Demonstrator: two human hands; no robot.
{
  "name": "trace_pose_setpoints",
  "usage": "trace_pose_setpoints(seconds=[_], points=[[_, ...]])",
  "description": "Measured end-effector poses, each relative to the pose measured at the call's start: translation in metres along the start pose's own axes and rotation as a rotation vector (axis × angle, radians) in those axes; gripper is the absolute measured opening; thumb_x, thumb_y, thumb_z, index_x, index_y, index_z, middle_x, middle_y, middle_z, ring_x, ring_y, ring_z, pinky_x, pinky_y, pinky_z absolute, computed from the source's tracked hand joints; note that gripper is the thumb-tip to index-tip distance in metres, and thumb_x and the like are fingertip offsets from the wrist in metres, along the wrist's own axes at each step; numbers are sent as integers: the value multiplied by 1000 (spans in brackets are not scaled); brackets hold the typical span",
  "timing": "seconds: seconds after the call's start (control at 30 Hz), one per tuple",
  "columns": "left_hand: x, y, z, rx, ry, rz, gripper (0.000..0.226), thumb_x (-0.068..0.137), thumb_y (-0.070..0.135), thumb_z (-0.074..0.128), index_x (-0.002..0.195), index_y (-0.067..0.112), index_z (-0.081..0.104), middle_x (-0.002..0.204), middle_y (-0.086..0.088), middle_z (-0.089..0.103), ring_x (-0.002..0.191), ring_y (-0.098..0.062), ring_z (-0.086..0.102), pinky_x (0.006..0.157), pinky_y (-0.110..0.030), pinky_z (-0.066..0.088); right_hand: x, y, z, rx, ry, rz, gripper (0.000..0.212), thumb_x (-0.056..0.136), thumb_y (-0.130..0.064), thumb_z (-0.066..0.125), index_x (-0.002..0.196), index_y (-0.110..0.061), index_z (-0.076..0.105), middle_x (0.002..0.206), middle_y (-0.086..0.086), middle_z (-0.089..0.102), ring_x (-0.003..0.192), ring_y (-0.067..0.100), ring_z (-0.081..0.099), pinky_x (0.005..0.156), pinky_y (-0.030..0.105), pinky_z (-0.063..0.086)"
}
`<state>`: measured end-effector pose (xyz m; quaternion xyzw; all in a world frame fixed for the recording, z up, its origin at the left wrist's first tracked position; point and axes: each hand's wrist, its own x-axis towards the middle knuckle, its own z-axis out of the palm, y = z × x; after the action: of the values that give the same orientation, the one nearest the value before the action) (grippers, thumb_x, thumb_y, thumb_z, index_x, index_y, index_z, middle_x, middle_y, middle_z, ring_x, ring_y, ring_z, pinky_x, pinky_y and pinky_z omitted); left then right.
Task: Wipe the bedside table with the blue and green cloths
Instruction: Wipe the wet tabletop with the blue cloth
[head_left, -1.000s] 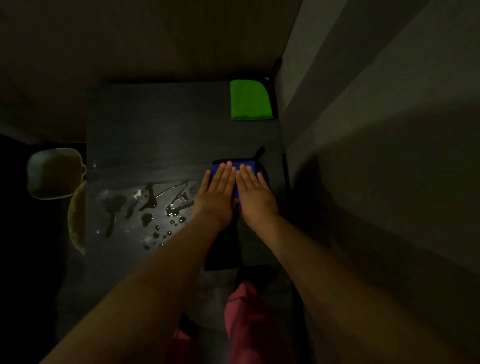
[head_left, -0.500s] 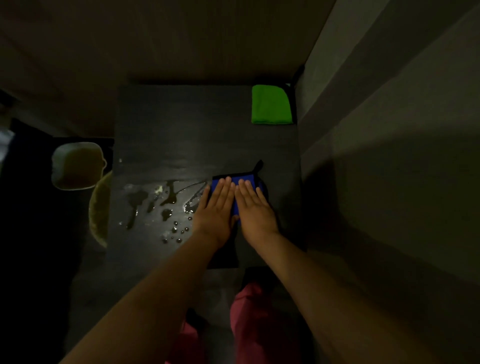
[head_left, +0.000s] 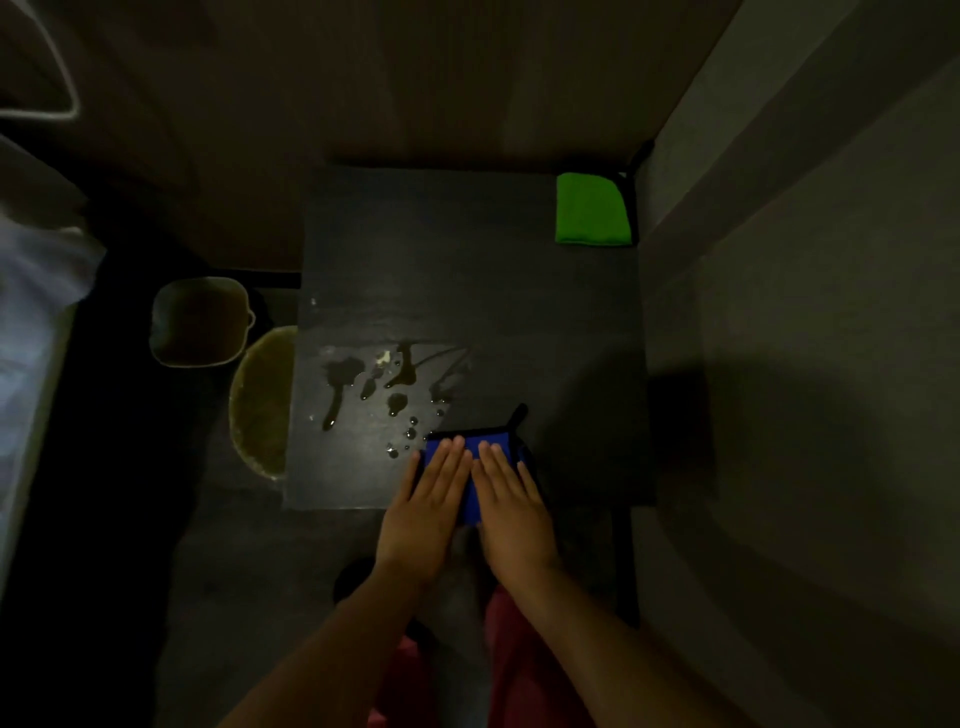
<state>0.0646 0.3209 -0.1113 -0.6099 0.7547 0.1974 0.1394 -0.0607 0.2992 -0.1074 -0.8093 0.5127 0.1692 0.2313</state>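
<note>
The left hand (head_left: 423, 512) and right hand (head_left: 511, 514) press the blue cloth (head_left: 471, 493) with straight fingers; the spill (head_left: 400, 374) on the counter (head_left: 467, 291) is not yet wiped, the green cloth (head_left: 592, 208) unused

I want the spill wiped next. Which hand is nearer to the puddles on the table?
Left. The left hand lies flat on the blue cloth just right of the puddles; the right hand lies beside it, farther right.

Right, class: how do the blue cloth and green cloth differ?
The blue cloth lies at the near edge of the table under the left hand and right hand; the green cloth sits untouched in the far corner. Blue borders the spill; green doesn't. Both have dark trim.
</note>
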Motion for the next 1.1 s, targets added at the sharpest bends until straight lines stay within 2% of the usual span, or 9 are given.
trace_pose_setpoints(seconds=[0.1, 0.2, 0.3, 0.43, 0.53, 0.7, 0.83, 1.0, 1.1], points=[[-7, -4, -2, -148, 69, 33, 71, 70, 39, 66, 134, 13, 45, 144, -10, 43, 133, -25, 41, 110, -48, 32, -8, 0, -4, 181, 58, 56, 67, 90, -15, 56, 148, -14, 23, 160, 5, 11, 148, 20, 8, 118, 34, 2], [-2, -6, -6, -175, 127, 151, 61, 57, 35, 79, 111, 19, 59, 115, -3, 63, 104, -19, 61, 89, -34, 50, -13, 7, -15, 214, 154, 199, 55, 91, -22, 56, 142, -17, 34, 150, 5, 32, 138, 22, 30, 114, 34, 27], [3, 0, -11, -130, 80, 186, 59, 48, 34, 83, 102, 21, 65, 107, -1, 65, 94, -17, 63, 76, -30, 53, -11, 15, -20, 256, 175, 346, 39, 92, -25, 54, 129, -16, 45, 135, 6, 46, 124, 23, 44, 100, 33, 40], [4, 6, -16, -157, 52, 154, 40, 84, 23, 60, 123, 15, 54, 134, -6, 48, 122, -23, 44, 98, -36, 39, -6, 19, -27, 328, 83, 469, 30, 96, -29, 46, 122, -14, 49, 125, 8, 55, 112, 25, 56, 84, 33, 45], [3, 6, -16, -180, 92, 115, 38, 90, 21, 51, 126, 11, 51, 135, -7, 45, 121, -23, 43, 98, -33, 37, -2, 19, -24, 395, -42, 654, 37, 97, -40, 39, 113, -11, 56, 109, 9, 65, 93, 23, 63, 71, 29, 46], [1, 8, -22, -354, 190, 22, 20, 77, 17, 66, 94, 8, 62, 95, -8, 61, 81, -18, 59, 65, -22, 46, 3, 18, -29, 1253, -222, 933, 44, 87, -44, 60, 105, -4, 56, 77, 12, 67, 61, 22, 67, 63, 32, 57], [2, 17, -30, -485, 219, 43, 18, 91, 20, 49, 102, 8, 55, 104, -5, 52, 89, -14, 51, 71, -17, 34, 18, 11, -34, 1177, -44, 829, 21, 74, -17, 71, 71, -20, 51, 85, 12, 67, 79, 29, 67, 77, 41, 57], [5, 22, -43, -628, 232, 45, 12, 95, 20, 43, 100, 15, 51, 97, 0, 51, 77, -6, 43, 70, -18, 35, 27, 9, -67, 1245, 246, 726, 23, 76, 4, 58, 77, -17, 49, 74, 4, 57, 72, 22, 58, 66, 30, 47], [11, 18, -56, -912, 297, -198, 19, 91, 15, 49, 106, 26, 43, 101, 6, 53, 80, -3, 54, 69, -24, 49, 30, 12, -80, 1482, 191, 625, 21, 75, 2, 55, 79, -18, 48, 81, 8, 55, 75, 21, 55, 72, 36, 47]])
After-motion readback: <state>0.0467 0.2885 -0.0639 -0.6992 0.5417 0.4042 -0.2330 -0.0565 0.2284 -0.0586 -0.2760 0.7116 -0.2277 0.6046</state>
